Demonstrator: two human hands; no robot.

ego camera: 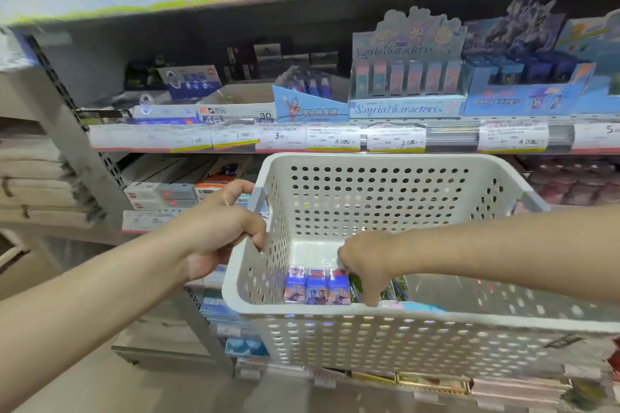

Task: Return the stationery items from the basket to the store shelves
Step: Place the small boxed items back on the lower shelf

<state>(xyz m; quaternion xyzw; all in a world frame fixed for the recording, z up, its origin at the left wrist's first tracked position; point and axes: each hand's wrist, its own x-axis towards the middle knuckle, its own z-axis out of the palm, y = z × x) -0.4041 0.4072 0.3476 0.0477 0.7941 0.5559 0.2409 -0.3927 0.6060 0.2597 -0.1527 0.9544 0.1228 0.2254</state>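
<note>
A white perforated plastic basket (385,198) is held up in front of the shelves. My left hand (221,228) grips its left rim. My right hand (367,266) reaches down inside, fingers curled on a small dark box with green print (355,288) near the front wall. Three small blue-and-purple character boxes (317,285) stand side by side just left of that hand. More dark green-printed boxes (397,288) and pale pink and blue items (417,307) lie to its right, partly hidden by the front rim.
The shelf (335,137) behind the basket carries display cartons: a blue character carton (310,104), a Sanrio Characters display (407,84), and a blue carton (526,90) at right. Price tags line the edges. A grey upright (77,131) stands left, lower shelves below.
</note>
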